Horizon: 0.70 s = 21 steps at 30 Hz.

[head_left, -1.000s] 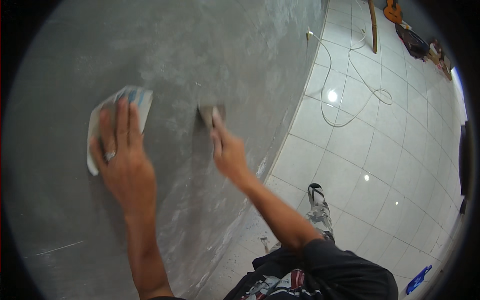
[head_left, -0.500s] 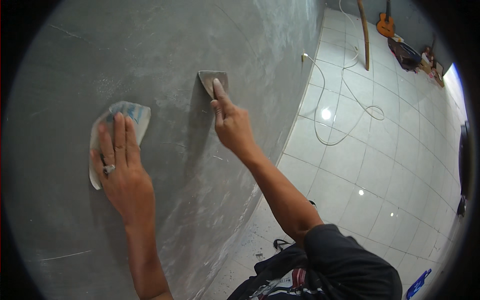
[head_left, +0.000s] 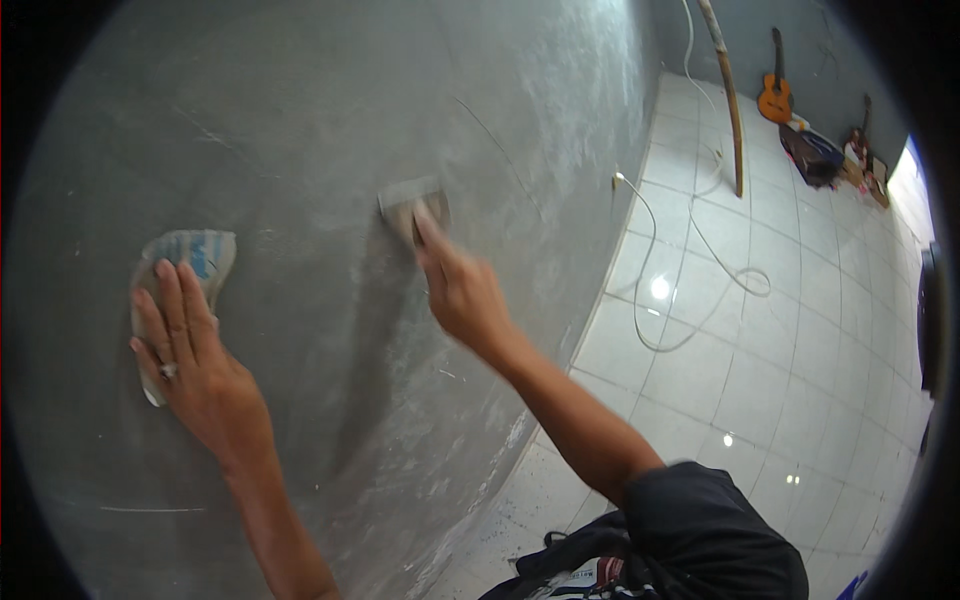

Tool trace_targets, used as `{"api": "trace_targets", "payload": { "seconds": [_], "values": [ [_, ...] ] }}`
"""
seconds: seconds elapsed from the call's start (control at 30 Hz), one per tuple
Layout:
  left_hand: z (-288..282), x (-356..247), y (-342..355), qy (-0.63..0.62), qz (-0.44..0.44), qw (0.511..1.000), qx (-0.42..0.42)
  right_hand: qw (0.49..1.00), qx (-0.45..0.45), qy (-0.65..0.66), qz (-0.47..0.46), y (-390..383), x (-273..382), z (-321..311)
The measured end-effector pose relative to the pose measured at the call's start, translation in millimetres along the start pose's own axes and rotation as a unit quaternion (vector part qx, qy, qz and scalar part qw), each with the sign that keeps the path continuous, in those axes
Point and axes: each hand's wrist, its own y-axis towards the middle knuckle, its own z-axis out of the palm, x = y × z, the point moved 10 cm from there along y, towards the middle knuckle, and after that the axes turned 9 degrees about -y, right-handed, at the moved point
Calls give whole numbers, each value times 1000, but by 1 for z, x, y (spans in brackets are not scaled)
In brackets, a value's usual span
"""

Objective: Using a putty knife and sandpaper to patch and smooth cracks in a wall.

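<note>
My left hand (head_left: 205, 375), with a ring on one finger, lies flat with fingers stretched out. It presses a worn piece of sandpaper (head_left: 207, 252), pale-backed with blue print, against the grey wall (head_left: 300, 130). The sheet's lower edge curls off near the little finger. To the right and slightly higher, my right hand (head_left: 465, 300) grips a putty knife (head_left: 408, 190), index finger stretched along it. Its wide blade meets the wall; motion blurs the blade and hand. The knife's handle is hidden in the palm.
White floor tiles (head_left: 700, 370) run along the wall's foot at right. A white cable (head_left: 655, 225) loops over them. A wooden pole (head_left: 730, 100) stands farther back, near a guitar (head_left: 774, 98) and a dark bag (head_left: 812, 155). Pale patches and cracks mark the wall.
My left hand has slid the sandpaper left and upward over the wall. The putty knife has moved up and left across the surface. The whole view has shifted, too.
</note>
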Motion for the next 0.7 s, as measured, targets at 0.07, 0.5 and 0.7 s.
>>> {"api": "trace_targets", "payload": {
  "seconds": [0.07, 0.5, 0.7],
  "values": [
    [-4, 2, 12, -5, 1, 1000, -18, 999, 22, -13, -33, -69, -14, 24],
    [-9, 10, 17, 11, -33, 999, -24, 980, 62, -120, -147, -49, 23, 25],
    [-3, -1, 31, -65, -32, 996, -47, 973, 19, -79, -215, -7, 53, 8]
  ]
}}
